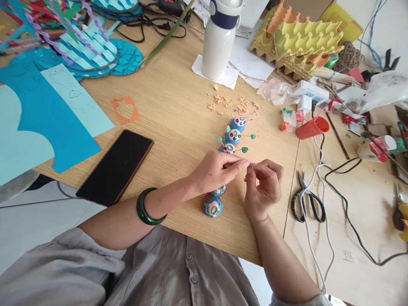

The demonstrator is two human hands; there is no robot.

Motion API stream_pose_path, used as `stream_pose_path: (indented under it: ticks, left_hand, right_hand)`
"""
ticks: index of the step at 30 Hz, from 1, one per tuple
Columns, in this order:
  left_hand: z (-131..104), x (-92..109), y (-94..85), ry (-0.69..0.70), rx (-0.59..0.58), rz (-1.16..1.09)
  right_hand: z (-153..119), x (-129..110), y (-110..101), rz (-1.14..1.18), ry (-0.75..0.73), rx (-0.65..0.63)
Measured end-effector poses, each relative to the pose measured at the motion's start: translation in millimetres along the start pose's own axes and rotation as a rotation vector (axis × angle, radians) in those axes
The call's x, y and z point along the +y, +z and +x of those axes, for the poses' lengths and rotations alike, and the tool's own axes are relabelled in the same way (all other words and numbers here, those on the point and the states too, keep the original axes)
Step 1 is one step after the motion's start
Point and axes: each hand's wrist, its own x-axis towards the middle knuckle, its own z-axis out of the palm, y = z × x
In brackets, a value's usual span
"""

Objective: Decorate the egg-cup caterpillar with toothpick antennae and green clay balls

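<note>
My left hand (219, 170), with a dark green bangle (147, 207) on its forearm, reaches across a row of small blue domed figures. Its thumb and fingers are pinched together. Facing it, my right hand (263, 185) is also closed in a pinch, and the fingertips of both meet around something tiny and dark that I cannot make out. Pink, green and black patches decorate the figures, such as the nearest figure (213, 208) and the farther figure (234, 135). Thin stalks with green tips (244, 149) stick out from some. My left hand hides the middle of the row.
A black phone (115, 168) and blue card (68, 140) lie left. Behind stand a white bottle (219, 42) and yellow egg trays (306, 40). Orange scraps (242, 105) lie beyond the row. Scissors (307, 199), cables (346, 204) and a red cup (312, 127) are right.
</note>
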Motion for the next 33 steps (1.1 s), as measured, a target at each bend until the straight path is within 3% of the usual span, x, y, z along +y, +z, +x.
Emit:
stream_pose_path:
  ticks: [10,13,16,19,23,33]
  left_hand:
    - [1,1,0.2,-0.027,0.015,-0.1]
    - [0,2,-0.5,-0.011,0.033,-0.111]
    - [-1,-1,-0.8,0.104,0.064,0.074]
    - [-1,-9,-0.5,0.304,0.094,0.337]
    - [0,-18,-0.1,0.525,0.163,0.593]
    - [2,-23,-0.2,0.54,0.222,0.668]
  right_hand:
    - [-1,-1,4,0.139,0.144,0.006]
    - [0,-4,4,0.212,0.278,-0.016]
    - [2,-8,4,0.399,0.458,-0.055]
    - [7,-11,4,0.571,0.595,-0.068]
    - [11,-12,3,0.625,0.697,-0.062]
    - [14,-15,3,0.667,0.778,-0.023]
